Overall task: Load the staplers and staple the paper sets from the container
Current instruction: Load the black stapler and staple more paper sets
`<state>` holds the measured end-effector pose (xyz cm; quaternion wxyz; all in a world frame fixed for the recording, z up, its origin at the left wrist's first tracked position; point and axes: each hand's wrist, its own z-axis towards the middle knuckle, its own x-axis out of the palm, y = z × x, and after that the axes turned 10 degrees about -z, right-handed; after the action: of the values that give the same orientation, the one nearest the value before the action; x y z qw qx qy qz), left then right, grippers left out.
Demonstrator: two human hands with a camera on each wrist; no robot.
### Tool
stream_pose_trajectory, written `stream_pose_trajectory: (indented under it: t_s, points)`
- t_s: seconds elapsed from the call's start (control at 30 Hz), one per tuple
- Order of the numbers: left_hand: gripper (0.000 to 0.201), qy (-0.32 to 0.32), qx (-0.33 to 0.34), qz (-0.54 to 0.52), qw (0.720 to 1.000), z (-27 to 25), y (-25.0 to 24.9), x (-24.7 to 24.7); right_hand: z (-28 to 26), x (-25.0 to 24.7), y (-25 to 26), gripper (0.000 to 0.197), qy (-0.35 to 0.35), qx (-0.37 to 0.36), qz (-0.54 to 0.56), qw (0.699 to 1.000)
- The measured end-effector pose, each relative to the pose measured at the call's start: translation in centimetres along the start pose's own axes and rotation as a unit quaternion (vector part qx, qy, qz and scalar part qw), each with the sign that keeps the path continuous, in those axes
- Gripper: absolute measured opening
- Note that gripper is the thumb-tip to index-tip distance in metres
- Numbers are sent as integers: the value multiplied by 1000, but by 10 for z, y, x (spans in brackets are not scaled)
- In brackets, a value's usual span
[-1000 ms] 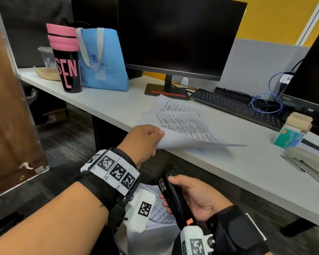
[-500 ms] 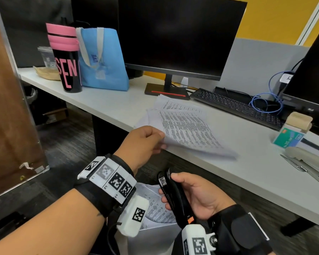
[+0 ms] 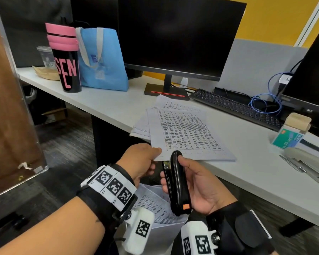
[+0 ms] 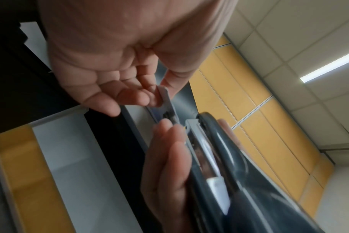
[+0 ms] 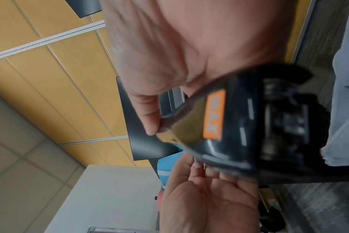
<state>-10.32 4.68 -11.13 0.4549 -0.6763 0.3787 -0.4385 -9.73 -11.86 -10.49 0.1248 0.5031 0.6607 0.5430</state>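
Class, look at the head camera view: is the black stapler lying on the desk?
No. The right hand grips the black stapler in the air in front of the desk, near the corner of the paper set.

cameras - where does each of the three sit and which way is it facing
Head: worn on the head, looking forward and down over the desk at the paper sets; both forearms, left hand and right hand show.
Left wrist: on the left wrist, looking along the palm, tilted up toward the ceiling; left fingers pinch the paper corner.
Right wrist: on the right wrist, looking along the palm; the right thumb and the left palm show.
Shared: all three see the black stapler in the right hand.
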Motion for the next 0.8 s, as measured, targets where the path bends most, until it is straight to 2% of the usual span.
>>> stream_pose_trajectory:
  t_s: [0.2, 0.33, 0.43, 0.5, 0.63, 0.8]
  points:
    - [24, 7, 1, 4, 1000, 0, 3, -4, 7, 9, 8, 45, -34, 13, -2, 999]
    - [18, 41, -37, -30, 998, -4, 1, 0, 9, 11, 9, 42, -22, 9, -29, 999]
    - [43, 81, -89, -45, 992, -6, 0, 1, 9, 12, 9, 38, -26, 12, -37, 999]
    - [40, 95, -97, -42, 990, -8, 0, 2, 12, 13, 7, 36, -39, 19, -40, 998]
    - [26, 75, -83, -52, 992, -6, 0, 5, 14, 14, 4, 34, -57, 20, -48, 997]
    - [24, 45, -49, -57, 996, -6, 6, 10, 18, 17, -1, 35, -88, 11, -46, 995]
